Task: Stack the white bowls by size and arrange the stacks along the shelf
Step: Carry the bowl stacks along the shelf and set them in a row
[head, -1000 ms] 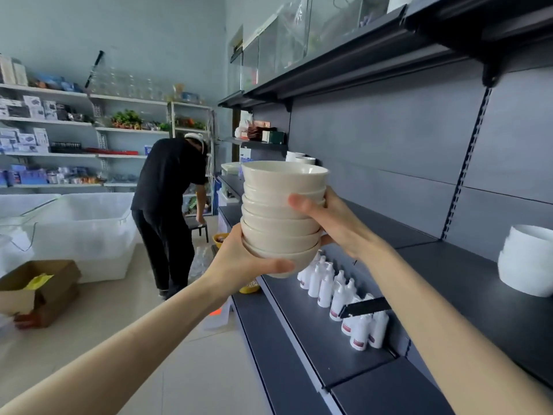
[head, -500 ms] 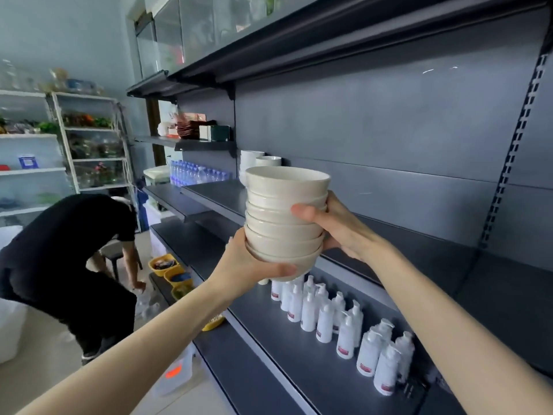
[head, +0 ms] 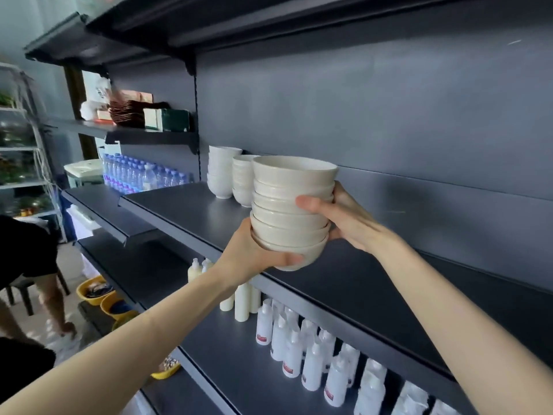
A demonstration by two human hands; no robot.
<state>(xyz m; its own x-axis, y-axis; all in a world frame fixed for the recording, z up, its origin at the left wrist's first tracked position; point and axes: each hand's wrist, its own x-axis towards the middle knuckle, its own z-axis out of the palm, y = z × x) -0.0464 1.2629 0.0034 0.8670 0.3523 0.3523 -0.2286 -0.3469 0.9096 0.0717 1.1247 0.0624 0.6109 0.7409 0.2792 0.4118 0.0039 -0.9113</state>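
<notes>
Bowl stack (head: 291, 211) now over shelf (head: 185, 205), bottle labels (head: 262, 339) illegible

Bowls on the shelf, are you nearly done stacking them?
Partly. A tall stack of round white bowls and a shorter white stack already stand on the dark grey metal shelf. A third stack of cream bowls is in hand: the left hand grips its base, the right hand its side. Left: setting it down beside them.

readable text: none | red labels on white bottles (head: 311, 369): too small | water bottles (head: 143, 175) labels: blurred
</notes>
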